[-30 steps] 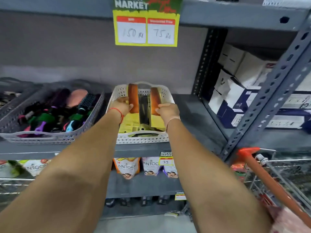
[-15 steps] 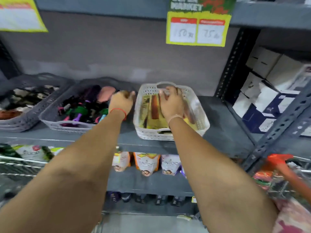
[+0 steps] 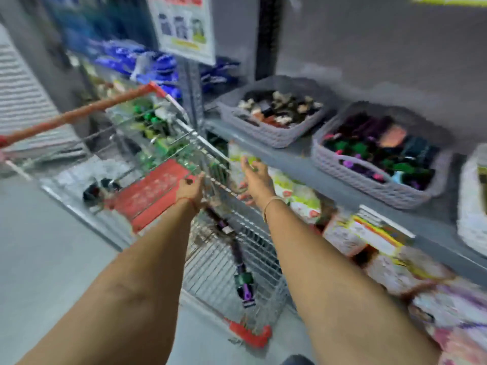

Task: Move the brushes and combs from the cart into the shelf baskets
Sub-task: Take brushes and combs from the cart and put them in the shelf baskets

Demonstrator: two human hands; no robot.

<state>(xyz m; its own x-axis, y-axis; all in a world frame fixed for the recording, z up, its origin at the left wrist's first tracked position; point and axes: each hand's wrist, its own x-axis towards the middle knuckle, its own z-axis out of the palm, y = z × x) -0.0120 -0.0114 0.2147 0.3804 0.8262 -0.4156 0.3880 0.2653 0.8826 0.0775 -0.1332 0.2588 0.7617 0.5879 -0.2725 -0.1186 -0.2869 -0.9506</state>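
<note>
The picture is motion-blurred. Both my arms reach over the wire cart (image 3: 210,262). My left hand (image 3: 190,190) is at the cart's rim next to the red seat flap (image 3: 155,191); blur hides its fingers. My right hand (image 3: 255,178) hovers above the rim with fingers spread and nothing in it. Dark brushes with purple and green handles (image 3: 243,275) lie in the cart below my hands. On the shelf to the right stand a grey basket of coloured brushes (image 3: 369,177) and, at the frame edge, a white basket (image 3: 471,219).
Another grey basket (image 3: 271,135) with small hair clips stands at the shelf's left end. The cart's orange handle (image 3: 79,111) points to the left, and green items (image 3: 150,119) sit in its far part. Packaged goods (image 3: 369,238) fill the lower shelf. Grey floor lies to the left.
My view has swung left and down from the white basket to the cart. Both hands have left the basket, where the packaged brushes stayed, and now reach over the cart.
</note>
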